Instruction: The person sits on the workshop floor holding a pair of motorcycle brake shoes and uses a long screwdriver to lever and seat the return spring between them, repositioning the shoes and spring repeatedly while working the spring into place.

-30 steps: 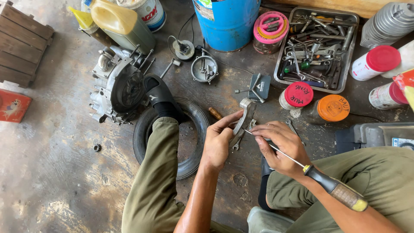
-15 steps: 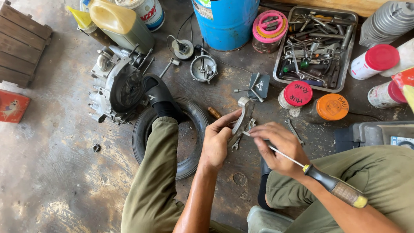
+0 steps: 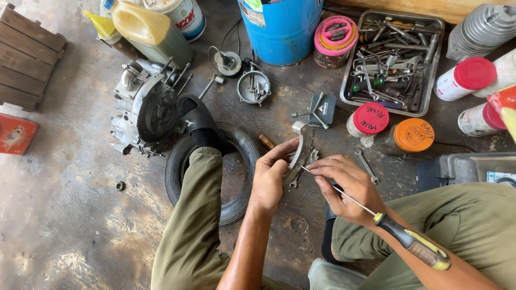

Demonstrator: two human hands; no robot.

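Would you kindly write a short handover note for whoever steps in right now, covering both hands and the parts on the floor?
Left hand: grips the curved metal brake shoe, held just above the floor.
Right hand: pinches the shaft of a screwdriver, tip against the shoe; its black and yellow handle lies along the forearm.
Nearby: small wrench right of the hands, tyre under the left leg, engine case beyond it, tool tray at upper right.
Done: shoe is off and in hand.
Left: the work at the shoe's end is unfinished; its exact state cannot be seen.

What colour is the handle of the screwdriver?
The screwdriver handle is black and yellow, seen in the head view, resting along the right forearm.
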